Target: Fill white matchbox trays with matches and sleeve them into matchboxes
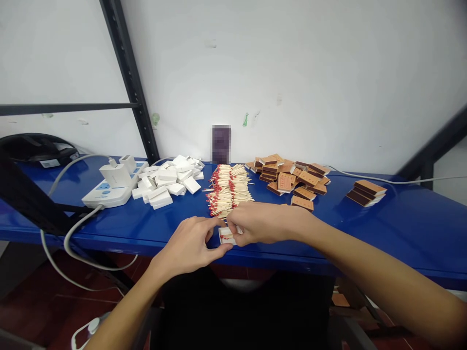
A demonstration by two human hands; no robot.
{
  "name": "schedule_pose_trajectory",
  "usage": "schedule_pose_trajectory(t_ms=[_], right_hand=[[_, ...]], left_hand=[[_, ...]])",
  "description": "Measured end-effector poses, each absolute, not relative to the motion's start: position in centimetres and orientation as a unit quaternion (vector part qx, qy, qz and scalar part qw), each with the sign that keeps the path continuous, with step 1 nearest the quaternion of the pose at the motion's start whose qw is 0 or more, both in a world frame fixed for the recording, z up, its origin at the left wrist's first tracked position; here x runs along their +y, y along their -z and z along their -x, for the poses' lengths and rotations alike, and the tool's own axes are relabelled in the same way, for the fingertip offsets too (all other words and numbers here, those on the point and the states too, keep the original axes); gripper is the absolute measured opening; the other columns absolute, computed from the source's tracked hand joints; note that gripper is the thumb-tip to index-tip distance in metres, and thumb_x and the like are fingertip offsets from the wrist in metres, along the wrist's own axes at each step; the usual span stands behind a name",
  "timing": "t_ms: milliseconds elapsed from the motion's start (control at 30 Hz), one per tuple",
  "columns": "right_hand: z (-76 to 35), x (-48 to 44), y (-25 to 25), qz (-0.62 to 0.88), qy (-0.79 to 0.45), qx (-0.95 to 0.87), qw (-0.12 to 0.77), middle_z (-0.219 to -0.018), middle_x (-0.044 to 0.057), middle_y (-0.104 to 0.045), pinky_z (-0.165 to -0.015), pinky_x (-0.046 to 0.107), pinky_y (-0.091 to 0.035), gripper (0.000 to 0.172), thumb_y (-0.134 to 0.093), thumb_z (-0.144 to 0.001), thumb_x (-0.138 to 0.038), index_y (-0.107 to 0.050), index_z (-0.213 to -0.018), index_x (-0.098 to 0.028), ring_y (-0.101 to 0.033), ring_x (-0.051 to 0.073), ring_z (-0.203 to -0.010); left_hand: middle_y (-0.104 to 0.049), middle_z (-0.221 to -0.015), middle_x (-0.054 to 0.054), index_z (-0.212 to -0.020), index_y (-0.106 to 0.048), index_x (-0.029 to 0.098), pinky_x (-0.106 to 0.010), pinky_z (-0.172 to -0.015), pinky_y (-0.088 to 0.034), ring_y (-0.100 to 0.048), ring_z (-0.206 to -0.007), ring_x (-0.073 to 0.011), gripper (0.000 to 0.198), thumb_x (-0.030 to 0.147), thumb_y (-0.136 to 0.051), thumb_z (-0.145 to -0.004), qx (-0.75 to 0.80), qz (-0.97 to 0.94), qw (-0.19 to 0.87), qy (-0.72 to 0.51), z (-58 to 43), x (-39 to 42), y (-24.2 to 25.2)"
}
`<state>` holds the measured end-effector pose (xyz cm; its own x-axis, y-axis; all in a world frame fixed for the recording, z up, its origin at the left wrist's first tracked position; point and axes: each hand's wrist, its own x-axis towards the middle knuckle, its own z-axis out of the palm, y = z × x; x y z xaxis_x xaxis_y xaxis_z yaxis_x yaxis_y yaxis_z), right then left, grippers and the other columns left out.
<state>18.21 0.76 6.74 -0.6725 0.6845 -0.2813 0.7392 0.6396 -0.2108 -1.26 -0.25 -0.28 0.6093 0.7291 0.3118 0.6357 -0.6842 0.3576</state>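
Many slender matchsticks (230, 187), shallow tray (223, 230), probably card

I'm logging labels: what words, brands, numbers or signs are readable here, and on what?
Nothing is legible.
Orange boxes: red print, too small to read.
Power strip: blue print, too small.
Plug: faint mark, unreadable.
Black item: white label, too small.

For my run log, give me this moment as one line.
left hand: holding white tray | right hand: fingers at tray | tray: some matches inside | beyond: match pile
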Motion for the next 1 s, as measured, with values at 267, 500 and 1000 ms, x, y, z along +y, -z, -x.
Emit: schedule_pose_trajectory(t_ms=[267,500,1000], right_hand=[[-18.6,0.4,-7.1,-0.373,0.175,0.909,0.068,-0.069,0.002,-0.063,-0.052,0.024,-0.031,0.014,-0.057,-0.086,-0.027,-0.066,-0.087,-0.017,-0.049,0.012,-0.056],[-18.5,-0.6,-7.1,-0.414,0.106,0.9,0.087,-0.08,0.008,-0.066,-0.053,0.025,-0.03,0.017,-0.052,-0.089,-0.027,-0.066,-0.087,-0.016,-0.056,0.017,-0.068],[-23.7,-0.1,-6.4,-0.487,0.045,0.872,-0.008,-0.089,0.009,-0.065,-0.063,0.027,-0.034,0.021,-0.048,-0.092,-0.026,-0.064,-0.104,-0.018,-0.057,0.019,-0.076]], left_hand=[[-0.049,-0.06,0.005,-0.097,-0.064,0.02,-0.026,-0.057,-0.027,-0.044,-0.057,-0.0127,0.027,0.045,-0.06,-0.086,0.382,-0.891,0.107,-0.223,1.3,-0.3,0.4],[-0.049,-0.06,0.005,-0.101,-0.065,0.02,-0.026,-0.057,-0.027,-0.045,-0.058,-0.0126,0.031,0.047,-0.061,-0.086,0.381,-0.892,0.099,-0.225,1.3,-0.2,0.6],[-0.049,-0.061,0.006,-0.103,-0.063,0.022,-0.025,-0.06,-0.034,-0.048,-0.06,-0.0123,0.028,0.043,-0.063,-0.085,0.355,-0.894,0.098,-0.254,1.3,-0.4,0.7]])
